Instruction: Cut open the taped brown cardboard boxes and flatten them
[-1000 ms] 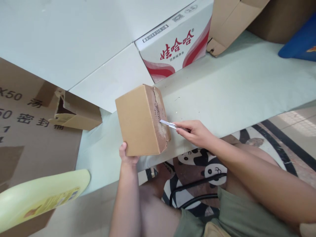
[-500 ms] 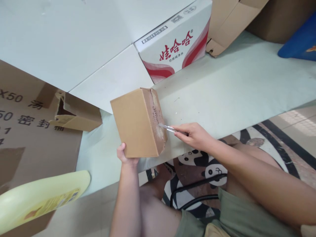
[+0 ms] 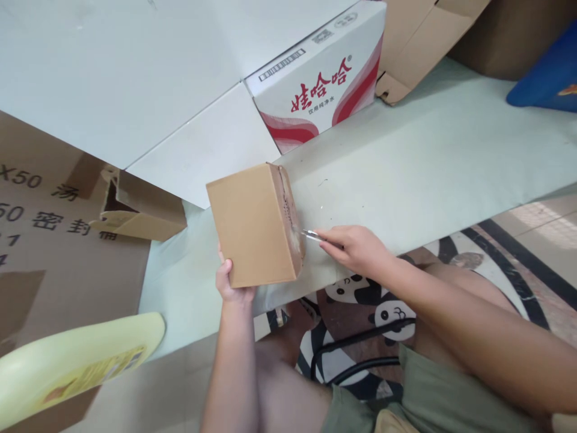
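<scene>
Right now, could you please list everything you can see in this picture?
small cardboard box: one, brown, held on the table edge
blade: one, silvery, tip at the box's taped side
water carton: one, white and red, behind
open cardboard boxes: several, brown, left and top right
table: one, pale green
yellow object: one, lower left
left hand: grips the box's lower corner
right hand: holds the blade

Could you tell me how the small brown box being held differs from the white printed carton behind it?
The small brown box is plain, unprinted cardboard; the white carton bears red characters, red swirls and a barcode. The brown box is held up by the left hand while the right hand puts a thin blade to its taped side; the carton rests untouched. The brown box looks smaller. Both are closed cardboard boxes.
</scene>
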### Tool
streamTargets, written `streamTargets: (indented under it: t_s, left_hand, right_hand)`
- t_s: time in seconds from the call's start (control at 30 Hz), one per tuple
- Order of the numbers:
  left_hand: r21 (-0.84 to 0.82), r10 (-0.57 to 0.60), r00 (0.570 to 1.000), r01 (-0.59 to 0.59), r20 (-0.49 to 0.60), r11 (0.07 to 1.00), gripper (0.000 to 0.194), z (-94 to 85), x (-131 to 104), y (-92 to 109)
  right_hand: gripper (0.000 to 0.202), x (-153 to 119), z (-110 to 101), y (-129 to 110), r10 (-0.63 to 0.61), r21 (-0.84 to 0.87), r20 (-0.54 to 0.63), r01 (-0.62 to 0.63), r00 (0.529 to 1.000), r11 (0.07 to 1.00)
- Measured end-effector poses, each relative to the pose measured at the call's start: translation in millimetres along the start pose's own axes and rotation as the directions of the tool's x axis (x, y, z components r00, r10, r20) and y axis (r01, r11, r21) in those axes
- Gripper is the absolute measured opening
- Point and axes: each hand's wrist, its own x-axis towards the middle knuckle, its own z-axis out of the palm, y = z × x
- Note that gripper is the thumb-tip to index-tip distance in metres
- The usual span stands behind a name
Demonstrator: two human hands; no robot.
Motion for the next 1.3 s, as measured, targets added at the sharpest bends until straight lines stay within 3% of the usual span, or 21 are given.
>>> streamTargets:
  t_s: [0.1, 0.27, 0.5, 0.6, 0.73, 0.93, 1.0, 1.17, 1.23, 1.3]
  left_hand:
    - [0.009, -0.009, 0.999, 0.009, 0.032, 1.0, 0.049, 4.9, 0, 1]
    - [0.001, -0.013, 0.999, 0.013, 0.031, 1.0, 0.05, 3.1, 0, 2]
    - [0.011, -0.025, 0.999, 0.024, 0.029, 1.0, 0.046, -2.5, 1, -2]
    - [-0.009, -0.012, 1.0, 0.012, 0.022, 1.0, 0.048, 1.9, 0, -2]
    - [-0.032, 0.013, 1.0, -0.013, 0.005, 0.999, 0.042, 9.9, -1, 0]
    - [-0.027, 0.032, 0.999, -0.032, -0.006, 0.999, 0.041, 9.2, 0, 0]
    - [-0.015, 0.034, 0.999, -0.034, 0.001, 0.999, 0.043, 7.7, 0, 0]
    - [0.04, 0.03, 0.999, -0.031, 0.04, 0.999, 0.047, 9.0, 1, -2]
    - [0.037, 0.028, 0.999, -0.029, 0.038, 0.999, 0.047, 9.3, 1, -2]
    - [0.021, 0.002, 1.0, -0.003, 0.024, 1.0, 0.046, 8.3, 1, -3]
  right_hand:
    - [0.043, -1, 6, -4, 0.045, -0.093, -0.09, -0.053, 0.995, 0.994]
    - [0.038, 3, 7, -3, -0.006, 0.193, 0.048, -0.003, 0.999, 0.981]
    - [0.038, -4, 4, -7, 0.024, 0.195, 0.099, -0.043, 0.995, 0.98]
    - [0.041, -8, 5, -9, 0.008, 0.11, 0.101, -0.019, 0.995, 0.994]
    - [0.046, -11, 6, -11, 0.032, -0.097, 0.017, -0.031, 0.999, 0.995]
    - [0.041, -8, 2, -14, 0.126, 0.246, 0.162, -0.164, 0.979, 0.955]
    - [0.042, -9, 4, -15, 0.101, 0.208, 0.153, -0.132, 0.983, 0.969]
    - [0.043, -14, 14, -14, 0.092, -0.108, -0.005, -0.092, 0.996, 0.99]
    - [0.041, -14, 15, -14, 0.118, 0.02, 0.019, -0.118, 0.993, 0.993]
    - [0.041, -12, 12, -15, 0.159, 0.28, 0.127, -0.19, 0.979, 0.941]
